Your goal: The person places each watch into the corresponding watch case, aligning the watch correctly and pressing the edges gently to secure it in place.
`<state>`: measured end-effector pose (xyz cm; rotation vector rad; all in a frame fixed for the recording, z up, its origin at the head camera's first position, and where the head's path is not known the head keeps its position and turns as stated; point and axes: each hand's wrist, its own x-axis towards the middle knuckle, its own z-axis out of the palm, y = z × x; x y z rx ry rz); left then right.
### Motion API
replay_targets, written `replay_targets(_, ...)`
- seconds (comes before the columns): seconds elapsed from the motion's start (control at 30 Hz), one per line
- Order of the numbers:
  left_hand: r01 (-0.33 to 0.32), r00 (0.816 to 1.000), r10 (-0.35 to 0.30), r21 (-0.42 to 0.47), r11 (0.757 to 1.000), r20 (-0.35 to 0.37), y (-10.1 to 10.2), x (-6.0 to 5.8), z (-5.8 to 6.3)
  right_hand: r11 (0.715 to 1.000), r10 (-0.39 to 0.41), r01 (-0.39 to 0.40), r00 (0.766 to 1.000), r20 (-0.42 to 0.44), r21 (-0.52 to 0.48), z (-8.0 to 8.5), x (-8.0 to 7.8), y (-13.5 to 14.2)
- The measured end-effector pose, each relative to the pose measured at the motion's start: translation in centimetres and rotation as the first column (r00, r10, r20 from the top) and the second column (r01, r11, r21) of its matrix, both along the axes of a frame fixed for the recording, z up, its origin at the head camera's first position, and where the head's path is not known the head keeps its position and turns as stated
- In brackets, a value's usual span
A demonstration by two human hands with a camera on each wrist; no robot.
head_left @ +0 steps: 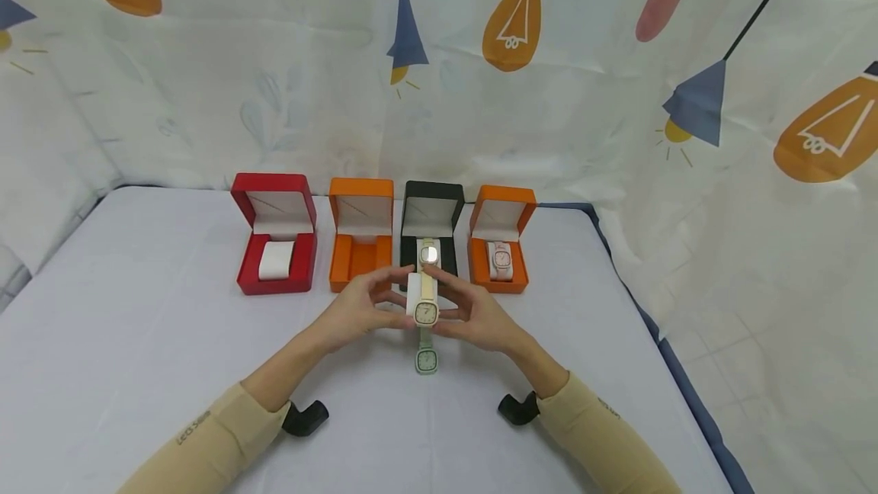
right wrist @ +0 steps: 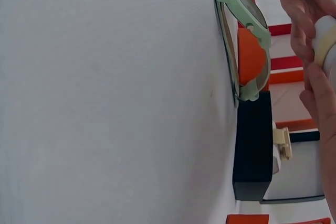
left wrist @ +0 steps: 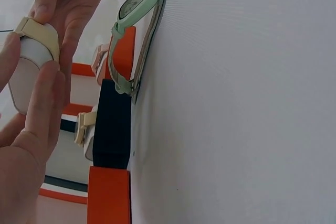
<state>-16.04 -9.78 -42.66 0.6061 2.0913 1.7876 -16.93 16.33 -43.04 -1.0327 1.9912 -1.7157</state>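
Both hands hold a white watch cushion with a cream-strapped watch around it, above the table. My left hand grips the cushion's left side, its fingertips at the white pad and strap in the left wrist view. From the other side, my right hand holds the watch, with its thumb at the strap. A mint-green watch, strap closed in a loop, lies on the table just nearer than the hands. Behind them, the black box stands open with another cream watch on its cushion.
An open red box with a white cushion stands at the left. Next to it, an open orange box shows a bare orange inside. Right of the black box, another orange box holds a pink watch.
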Motion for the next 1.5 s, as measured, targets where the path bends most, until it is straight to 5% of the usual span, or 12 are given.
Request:
replay_targets(0.2,0.011,1.000,-0.012,-0.009,1.000,-0.003,0.14,0.09,0.12,1.000,0.004,-0.004,1.000,-0.024,0.001,-0.18,0.22,0.21)
replay_targets(0.53,-0.052,0.998,0.052,0.003,0.999,-0.028,0.48,0.18,0.08,0.985,-0.168,0.170,0.984,-0.057,0.017,-0.12,0.56,0.05)
replay_targets(1.23,-0.066,0.994,0.062,-0.036,0.997,-0.089,0.42,0.18,-0.12,0.992,-0.123,0.125,0.991,-0.049,0.030,0.02,0.39,0.11)
replay_targets(1.5,-0.060,0.994,0.058,-0.026,0.998,-0.087,0.62,0.25,-0.16,0.990,-0.123,0.130,0.986,-0.109,0.053,0.06,0.44,0.40)
